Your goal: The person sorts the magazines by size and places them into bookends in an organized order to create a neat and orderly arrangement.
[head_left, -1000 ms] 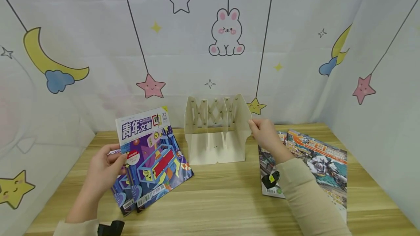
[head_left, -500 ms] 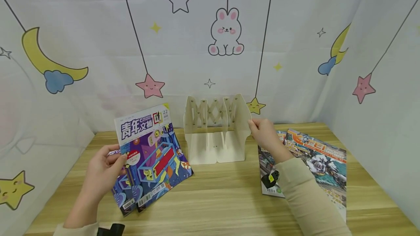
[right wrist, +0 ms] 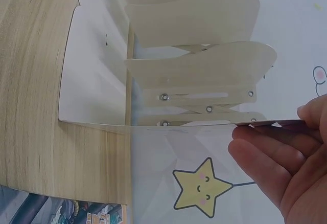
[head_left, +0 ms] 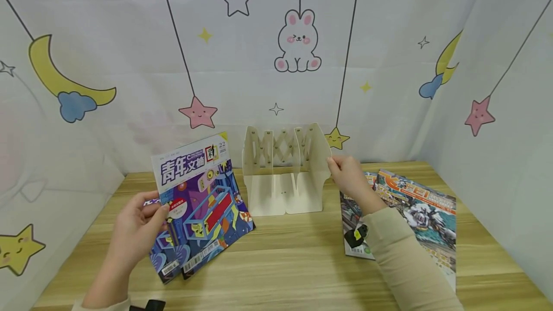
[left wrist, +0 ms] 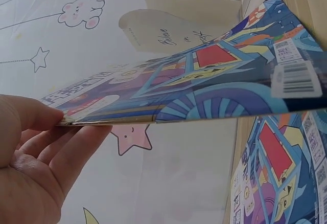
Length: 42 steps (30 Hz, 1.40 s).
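My left hand (head_left: 137, 227) pinches the left edge of a purple and blue magazine (head_left: 203, 200), thumb on the cover and fingers behind. The magazine is tilted up, its lower corner near the table. A second magazine with the same cover (left wrist: 271, 178) lies beneath it, mostly hidden in the head view. At the back centre stands a cream expandable bookend rack (head_left: 285, 196) with upright dividers and a crisscross back. My right hand (head_left: 352, 181) pinches the outer edge of the rack's right side panel (right wrist: 204, 126) between thumb and fingers.
Two magazines with mecha-style covers (head_left: 425, 220) lie overlapping on the wooden table (head_left: 298, 268) at the right, partly under the right forearm. A white curtain (head_left: 242, 61) printed with stars and rabbits hangs behind and along both sides.
The upper magazine's top edge has risen slightly and tipped a little to the right in my left hand. My right hand and the rack stay put.
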{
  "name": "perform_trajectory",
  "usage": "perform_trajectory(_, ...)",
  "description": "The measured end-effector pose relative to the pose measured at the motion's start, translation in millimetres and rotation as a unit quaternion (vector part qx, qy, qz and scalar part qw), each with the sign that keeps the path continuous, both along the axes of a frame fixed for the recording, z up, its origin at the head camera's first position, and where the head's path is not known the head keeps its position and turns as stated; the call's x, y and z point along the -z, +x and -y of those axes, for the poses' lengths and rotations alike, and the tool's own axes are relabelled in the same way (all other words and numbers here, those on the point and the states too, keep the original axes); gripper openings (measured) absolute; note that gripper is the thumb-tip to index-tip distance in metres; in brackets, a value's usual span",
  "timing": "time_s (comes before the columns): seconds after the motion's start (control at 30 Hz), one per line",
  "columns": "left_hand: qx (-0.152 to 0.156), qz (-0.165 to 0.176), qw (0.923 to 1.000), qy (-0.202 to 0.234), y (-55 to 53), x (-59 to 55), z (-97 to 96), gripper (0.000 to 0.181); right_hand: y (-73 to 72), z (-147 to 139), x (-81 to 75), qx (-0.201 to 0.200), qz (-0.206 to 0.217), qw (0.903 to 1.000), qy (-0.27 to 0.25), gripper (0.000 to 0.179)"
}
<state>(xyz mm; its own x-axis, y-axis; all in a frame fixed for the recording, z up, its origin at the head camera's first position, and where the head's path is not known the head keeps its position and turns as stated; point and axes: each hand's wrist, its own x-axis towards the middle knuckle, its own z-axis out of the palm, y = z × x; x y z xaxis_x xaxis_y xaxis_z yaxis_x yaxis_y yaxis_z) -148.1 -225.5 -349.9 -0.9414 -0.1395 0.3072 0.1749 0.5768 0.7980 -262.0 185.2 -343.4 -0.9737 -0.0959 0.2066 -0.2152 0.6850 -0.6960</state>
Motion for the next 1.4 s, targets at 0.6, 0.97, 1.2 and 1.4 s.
perform_trajectory(0.6, 0.002, -0.033, 0.9993, 0.017, 10.4, -1.6, -9.8, 0.030, 0.9, -0.3, 0.8, 0.003, -0.002, 1.0000, 0.001, 0.043)
perform_trajectory(0.97, -0.009, -0.071, 0.9970, 0.028, 17.2, -2.1, -16.9, 0.027, 1.0, 1.0, 0.2, 0.004, 0.005, 1.0000, -0.003, 0.043)
perform_trajectory(1.2, -0.014, -0.101, 0.9937, 0.048, 21.3, 0.8, -22.5, 0.026, 0.9, 0.7, 2.5, 0.005, 0.014, 0.9999, -0.006, 0.042)
perform_trajectory(1.4, -0.015, -0.113, 0.9917, 0.059, 24.4, -1.9, -28.5, 0.025, 1.0, 1.0, 0.4, 0.005, 0.009, 0.9999, -0.008, 0.042)
